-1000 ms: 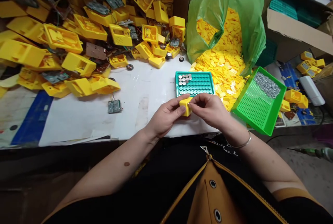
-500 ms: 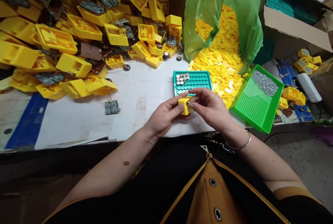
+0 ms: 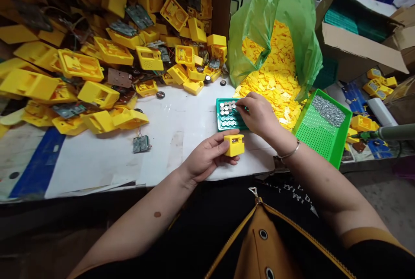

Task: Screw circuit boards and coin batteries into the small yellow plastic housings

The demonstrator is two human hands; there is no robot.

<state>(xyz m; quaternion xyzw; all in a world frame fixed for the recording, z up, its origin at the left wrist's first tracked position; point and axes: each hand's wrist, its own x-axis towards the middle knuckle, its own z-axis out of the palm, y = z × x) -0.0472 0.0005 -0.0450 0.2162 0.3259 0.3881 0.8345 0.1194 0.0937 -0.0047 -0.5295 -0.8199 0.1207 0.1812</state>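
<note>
My left hand (image 3: 210, 153) grips a small yellow plastic case (image 3: 235, 146), thumb on its near side and fingers around and beneath it. A slot in the case's top shows a bit of shiny metal inside. Above and to the right, my right hand (image 3: 259, 112) reaches over a teal tray (image 3: 218, 115) with round pockets. Its thumb and fingertips are pinched together at the silver button cells (image 3: 226, 108) in the tray. Whether a cell is between those fingertips is hidden. The hand covers the tray's right part.
Yellow housings (image 3: 99, 94) with wires and circuit boards are heaped at the left. One loose circuit board (image 3: 141, 144) lies nearer me. Behind the tray, a green bag (image 3: 301, 33) spills small yellow pieces (image 3: 275, 80). A green basket (image 3: 337, 149) of metal bits and an electric screwdriver (image 3: 389, 133) are at the right.
My right hand has left the yellow case and moved up to the tray of button cells. The left hand still holds the case, now slightly lower and turned. The screwdriver has come into view.
</note>
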